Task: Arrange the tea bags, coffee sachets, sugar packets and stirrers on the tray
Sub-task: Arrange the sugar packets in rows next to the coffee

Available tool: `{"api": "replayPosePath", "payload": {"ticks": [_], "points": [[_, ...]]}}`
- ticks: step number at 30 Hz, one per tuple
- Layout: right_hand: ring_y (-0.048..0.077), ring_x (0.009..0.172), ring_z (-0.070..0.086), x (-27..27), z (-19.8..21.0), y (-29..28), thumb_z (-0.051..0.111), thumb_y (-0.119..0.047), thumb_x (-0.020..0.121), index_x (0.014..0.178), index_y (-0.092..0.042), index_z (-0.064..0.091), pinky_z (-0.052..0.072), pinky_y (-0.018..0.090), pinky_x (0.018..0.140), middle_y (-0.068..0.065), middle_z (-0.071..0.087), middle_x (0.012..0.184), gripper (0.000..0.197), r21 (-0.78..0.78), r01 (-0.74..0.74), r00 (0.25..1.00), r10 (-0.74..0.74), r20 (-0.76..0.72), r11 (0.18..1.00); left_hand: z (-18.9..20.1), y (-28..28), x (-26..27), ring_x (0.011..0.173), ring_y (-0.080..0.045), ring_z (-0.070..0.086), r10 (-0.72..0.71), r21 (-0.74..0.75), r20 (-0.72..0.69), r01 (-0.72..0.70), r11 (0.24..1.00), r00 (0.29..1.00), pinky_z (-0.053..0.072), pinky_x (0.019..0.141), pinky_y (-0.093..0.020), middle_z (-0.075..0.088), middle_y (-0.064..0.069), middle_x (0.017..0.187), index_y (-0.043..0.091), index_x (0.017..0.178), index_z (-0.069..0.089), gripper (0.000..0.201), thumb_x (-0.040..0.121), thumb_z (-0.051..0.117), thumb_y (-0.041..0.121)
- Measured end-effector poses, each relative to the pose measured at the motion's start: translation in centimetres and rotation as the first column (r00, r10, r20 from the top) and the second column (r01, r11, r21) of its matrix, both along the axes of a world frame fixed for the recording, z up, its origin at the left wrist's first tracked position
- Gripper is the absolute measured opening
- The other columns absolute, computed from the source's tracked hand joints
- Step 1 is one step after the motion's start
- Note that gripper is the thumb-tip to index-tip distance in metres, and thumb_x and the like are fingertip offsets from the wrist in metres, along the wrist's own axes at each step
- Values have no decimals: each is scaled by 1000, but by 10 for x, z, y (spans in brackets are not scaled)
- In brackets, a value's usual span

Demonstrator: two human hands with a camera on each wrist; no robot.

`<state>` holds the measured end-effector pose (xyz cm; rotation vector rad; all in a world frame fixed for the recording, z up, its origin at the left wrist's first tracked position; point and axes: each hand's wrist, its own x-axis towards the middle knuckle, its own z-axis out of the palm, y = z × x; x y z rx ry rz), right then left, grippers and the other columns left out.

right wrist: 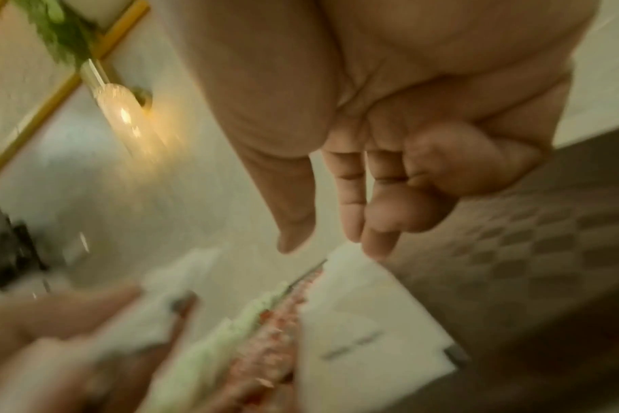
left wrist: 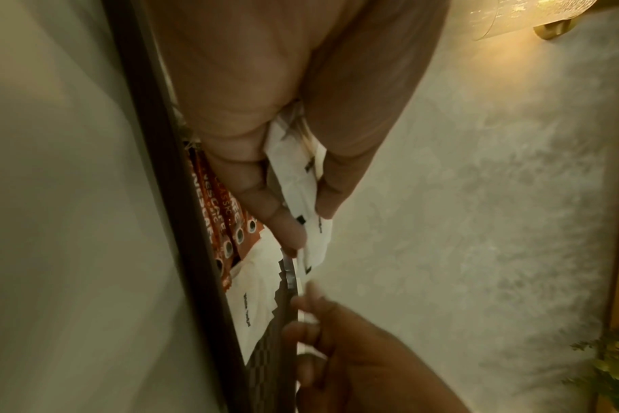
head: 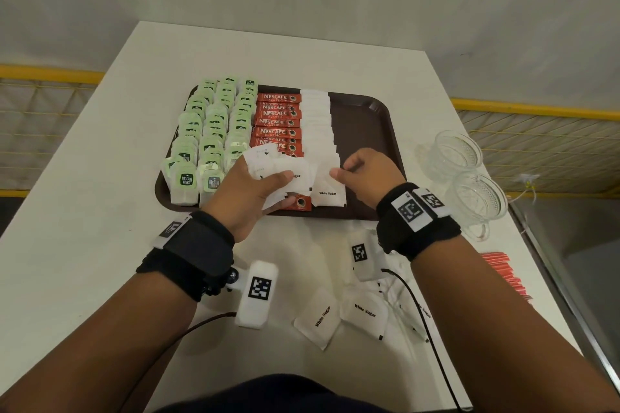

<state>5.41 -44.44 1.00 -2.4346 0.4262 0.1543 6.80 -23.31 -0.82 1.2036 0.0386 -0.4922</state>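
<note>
A brown tray (head: 365, 124) holds three columns of green tea bags (head: 214, 131), one column of red coffee sachets (head: 278, 117) and a column of white sugar packets (head: 317, 124). Over the tray's near edge, my left hand (head: 278, 184) grips a bunch of sugar packets (head: 268, 164); its thumb and fingers pinch them (left wrist: 301, 178) in the left wrist view. My right hand (head: 340, 171) hovers at the nearest laid packet (head: 327, 193), index and middle fingers straight, fingertips (right wrist: 375, 248) at that packet's (right wrist: 364, 321) corner, thumb apart from it. Red stirrers (head: 503, 275) lie on the table at right.
Loose sugar packets (head: 318, 322) lie on the white table (head: 84, 245) between my forearms. Two glass cups (head: 459, 151) stand right of the tray. The tray's right part is bare. A yellow rail (head: 536, 109) runs behind the table.
</note>
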Motion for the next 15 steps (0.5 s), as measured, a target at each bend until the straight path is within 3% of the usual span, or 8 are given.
{"api": "replayPosePath", "payload": {"ticks": [3, 7, 11, 15], "points": [[10, 67, 64, -8, 14, 14, 70, -52, 80, 98, -19, 61, 49, 26, 62, 3, 70, 88, 38, 266, -75, 997, 68, 35, 961, 2, -5, -5, 106, -28, 70, -49, 15, 38, 49, 999, 998, 61, 78, -38, 71, -8, 118, 15, 129, 55, 47, 87, 68, -2], [8, 57, 64, -13, 14, 25, 83, -30, 72, 93, -13, 64, 45, 19, 52, 4, 71, 74, 33, 377, -91, 994, 61, 91, 922, 4, -12, -11, 107, -26, 70, -102, 60, 99, 97, 993, 990, 59, 76, -35, 70, -9, 119, 13, 132, 53, 52, 85, 72, 2], [11, 59, 64, -15, 11, 19, 80, -15, 77, 94, -7, 67, 50, 23, 55, 10, 72, 79, 23, 466, -61, 995, 14, 104, 883, 4, -12, -12, 102, -26, 72, -52, 2, 41, 52, 999, 998, 60, 69, -31, 70, -8, 120, 14, 131, 52, 43, 91, 64, 2], [25, 77, 71, -16, 9, 14, 78, -11, 79, 95, -9, 68, 58, 32, 67, 13, 73, 90, 19, 458, -76, 993, 25, 117, 886, 4, -10, -11, 100, -22, 72, -15, -2, 20, 15, 1000, 1000, 60, 69, -32, 68, -6, 121, 16, 129, 53, 38, 94, 61, 2]]}}
